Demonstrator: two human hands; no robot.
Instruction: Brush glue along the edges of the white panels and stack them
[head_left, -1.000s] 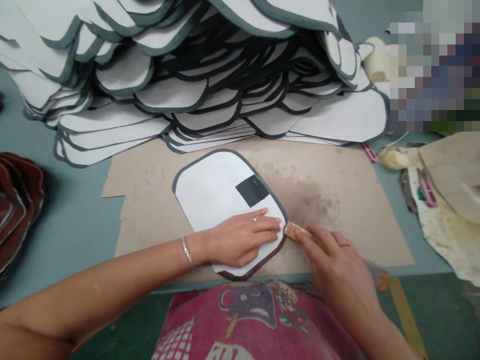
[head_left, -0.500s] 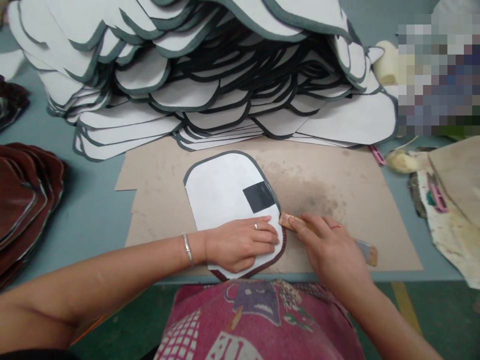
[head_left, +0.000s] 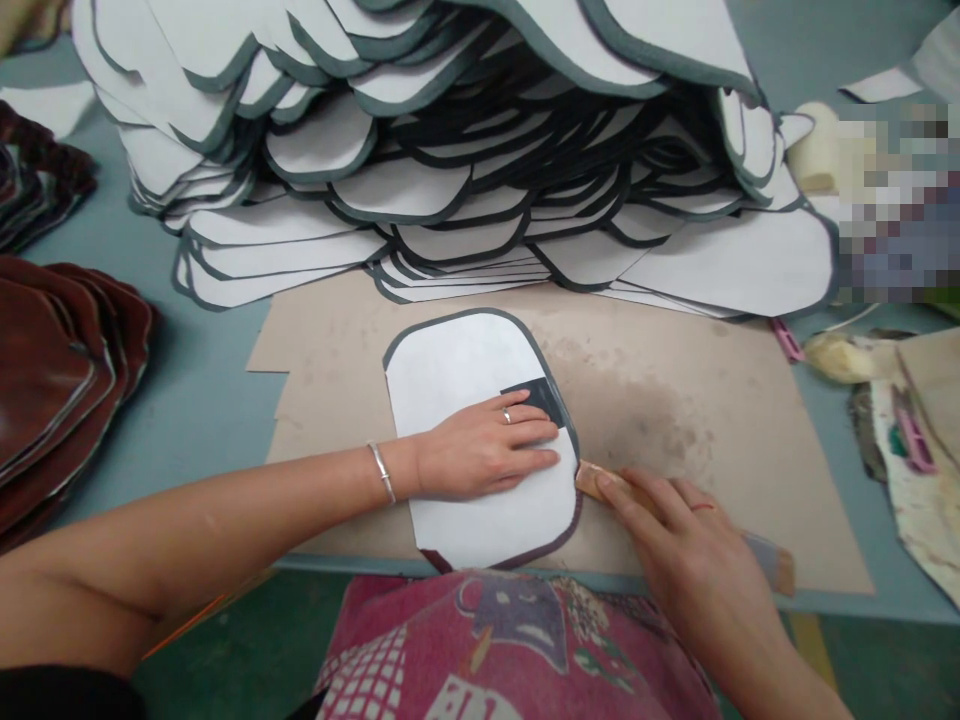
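Head view: the left hand (head_left: 480, 445) lies flat, fingers spread, pressing a white panel (head_left: 480, 440) with a dark edge onto the cardboard sheet (head_left: 675, 400). Just right of it, the right hand (head_left: 694, 560) grips a brush (head_left: 600, 482), its tip touching the panel's edge. Beyond both hands rises a stack of similar panels (head_left: 450, 150).

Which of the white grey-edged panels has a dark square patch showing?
The single panel lying flat on the cardboard sheet under the left hand. Its patch sits by the fingers; the heaped panels behind show none.
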